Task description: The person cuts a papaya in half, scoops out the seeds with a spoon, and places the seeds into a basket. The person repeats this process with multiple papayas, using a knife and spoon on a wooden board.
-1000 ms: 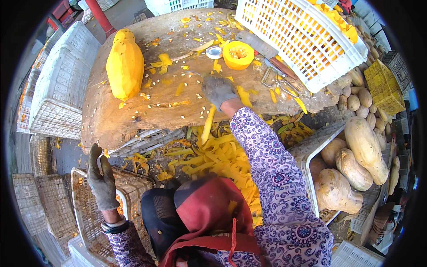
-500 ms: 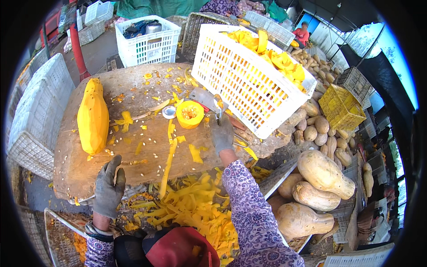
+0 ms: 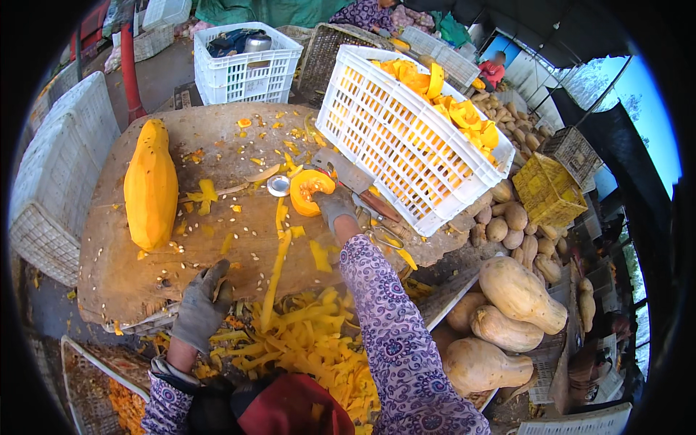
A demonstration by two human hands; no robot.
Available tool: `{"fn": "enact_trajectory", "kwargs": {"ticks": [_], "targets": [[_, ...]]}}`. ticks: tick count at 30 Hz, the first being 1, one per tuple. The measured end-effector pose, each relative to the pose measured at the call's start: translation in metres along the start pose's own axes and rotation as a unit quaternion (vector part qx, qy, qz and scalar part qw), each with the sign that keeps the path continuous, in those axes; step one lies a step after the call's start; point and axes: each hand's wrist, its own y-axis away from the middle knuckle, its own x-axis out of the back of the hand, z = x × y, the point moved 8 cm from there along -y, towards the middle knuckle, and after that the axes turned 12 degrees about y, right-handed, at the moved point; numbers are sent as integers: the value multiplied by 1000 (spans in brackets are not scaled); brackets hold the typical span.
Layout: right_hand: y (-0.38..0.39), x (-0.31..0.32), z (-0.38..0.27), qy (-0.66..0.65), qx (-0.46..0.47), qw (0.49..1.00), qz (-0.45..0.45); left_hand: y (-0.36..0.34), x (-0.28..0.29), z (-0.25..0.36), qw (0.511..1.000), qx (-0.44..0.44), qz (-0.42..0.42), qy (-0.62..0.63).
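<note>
My right hand point(image 3: 336, 209), in a grey glove, grips the right side of a short, cut piece of peeled pumpkin point(image 3: 301, 202). Its seeded hollow faces up, and some fingertips are hidden at its rim. Right behind that hand lies a cleaver point(image 3: 344, 170) with a wooden handle point(image 3: 380, 205), against the white crate. A small round metal disc point(image 3: 278, 185) sits just left of the piece. At the board's near edge, my gloved left hand point(image 3: 201, 307) is open and holds nothing. A whole peeled pumpkin point(image 3: 151, 190) lies on the left of the wooden board point(image 3: 210, 272).
A white crate point(image 3: 406, 145) of pumpkin chunks leans on the board's right. Peelings point(image 3: 312, 333) heap below the near edge. Unpeeled pumpkins point(image 3: 522, 293) lie at right, with more piled beyond. White crates stand left point(image 3: 61, 167) and behind point(image 3: 246, 69). Two other people sit farther back.
My right hand has let go of a spoon-like metal tool near the cleaver and moved left onto the pumpkin piece, which now tilts. My left hand has shifted slightly right.
</note>
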Motion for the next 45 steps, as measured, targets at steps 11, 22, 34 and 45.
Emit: {"fn": "enact_trajectory", "kwargs": {"ticks": [11, 22, 34, 45], "targets": [[84, -40, -45, 6, 58, 993, -98, 2, 13, -53, 951, 143, 103, 253], [148, -94, -155, -33, 211, 967, -137, -24, 33, -64, 965, -6, 261, 24], [45, -1, -20, 233, 191, 951, 65, -31, 6, -62, 977, -97, 190, 5], [55, -2, 28, 350, 180, 919, -5, -33, -3, -51, 982, -134, 127, -48]]}}
